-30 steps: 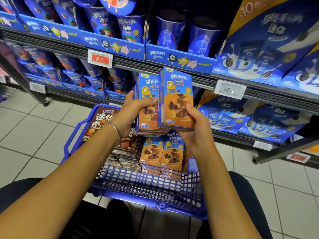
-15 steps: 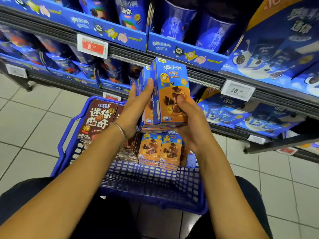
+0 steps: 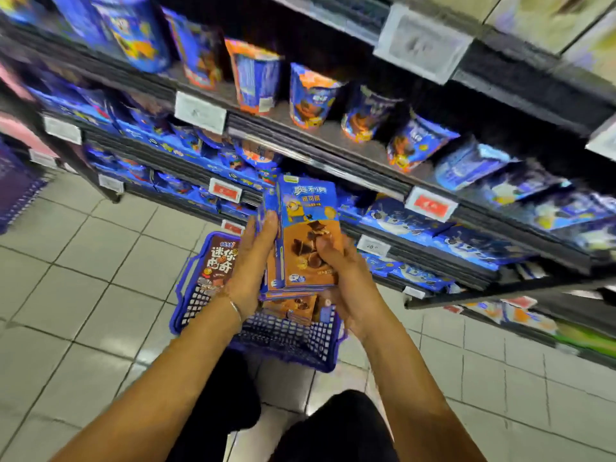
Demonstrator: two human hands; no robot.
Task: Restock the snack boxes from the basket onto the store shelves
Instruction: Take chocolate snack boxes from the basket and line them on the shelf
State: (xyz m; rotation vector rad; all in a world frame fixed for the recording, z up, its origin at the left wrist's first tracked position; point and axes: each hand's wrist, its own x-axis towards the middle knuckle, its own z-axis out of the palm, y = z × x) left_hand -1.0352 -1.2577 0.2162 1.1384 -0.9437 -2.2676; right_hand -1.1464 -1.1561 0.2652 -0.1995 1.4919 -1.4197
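Note:
A stack of blue-and-orange snack boxes [image 3: 305, 235] stands upright between both hands, above the blue basket [image 3: 266, 341] on the floor. My left hand [image 3: 256, 258] presses its left side, fingers up along the edge. My right hand [image 3: 343, 281] grips its right side, thumb on the front box. More orange boxes [image 3: 300, 306] lie in the basket, and a brown box [image 3: 218, 261] leans at its left. The store shelves [image 3: 333, 135] rise just beyond, blurred.
Blue cups and pouches [image 3: 310, 95] fill the upper shelf, with flat blue packs [image 3: 466, 241] on the lower ones. Price tags [image 3: 430, 205] line the shelf edges. Pale floor tiles [image 3: 83, 261] spread to the left. My dark-clothed knees [image 3: 333, 425] are below the basket.
The view has swung upward and tilted, showing higher shelves. The stack of boxes stays gripped between both hands and has risen slightly away from the basket.

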